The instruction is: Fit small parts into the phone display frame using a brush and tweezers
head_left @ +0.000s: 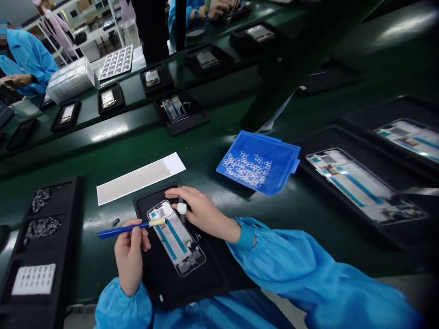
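In my left hand [129, 256] is a blue pen-shaped tool [125, 230] with a pale yellow tip, pinched between thumb and fingers. The tip reaches over the upper part of a phone frame [176, 240], which has two blue strips and small parts at both ends. This frame lies face up on a black tray [212, 274]. My right hand [202, 214] rests at the frame's upper right edge, fingers stretched and apart. A small white block [181, 209] with a grey strip sits by its thumb; whether it is held or worn I cannot tell.
A blue tray [260, 160] of small clear rings stands ahead right. Beyond my hands lies a white-edged sheet [140, 179]. A black compartment tray [65, 228] with small black parts is at left. More phone frames [363, 185] lie right. Co-workers in blue sleeves [34, 57] sit across.
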{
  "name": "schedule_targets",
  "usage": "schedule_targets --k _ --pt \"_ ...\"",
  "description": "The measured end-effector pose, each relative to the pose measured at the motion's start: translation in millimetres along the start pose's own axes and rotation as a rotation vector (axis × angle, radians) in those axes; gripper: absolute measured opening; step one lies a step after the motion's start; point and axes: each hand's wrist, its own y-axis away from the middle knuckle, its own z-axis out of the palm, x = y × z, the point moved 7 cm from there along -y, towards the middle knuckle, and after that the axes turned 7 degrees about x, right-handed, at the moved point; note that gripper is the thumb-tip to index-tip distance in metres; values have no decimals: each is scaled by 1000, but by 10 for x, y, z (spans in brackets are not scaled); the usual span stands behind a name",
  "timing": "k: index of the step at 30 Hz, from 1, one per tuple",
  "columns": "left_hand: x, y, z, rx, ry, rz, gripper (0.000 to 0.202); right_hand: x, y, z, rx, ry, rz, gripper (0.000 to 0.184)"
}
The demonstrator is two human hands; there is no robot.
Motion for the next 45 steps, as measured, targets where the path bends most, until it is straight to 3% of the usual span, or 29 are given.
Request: schedule_targets --k 3,6,15,21,25,28,30,36,45 --pt "-20 -42 5 15 -35 16 31 38 -68 180 -80 135 -74 51" --pt "25 -69 27 -2 -83 60 29 71 -74 254 -58 166 -75 54" --pt "404 -49 203 -231 -250 283 15 123 161 126 36 150 -15 47" --pt "491 -21 282 -352 -440 414 16 173 220 148 70 65 1 38" --pt "476 -18 294 -349 -488 460 18 197 206 131 58 24 22 38" --pt "490 -31 249 -211 -455 498 15 206 212 120 25 -8 50 41" --pt "485 -30 232 -132 -425 488 18 204 218 105 23 -12 58 42" --pt "422 -59 306 -106 -396 371 16 207 226 78 11 -1 95 44" --pt "192 -269 269 -76 -174 12 27 225 232 83 -12 3 103 44"
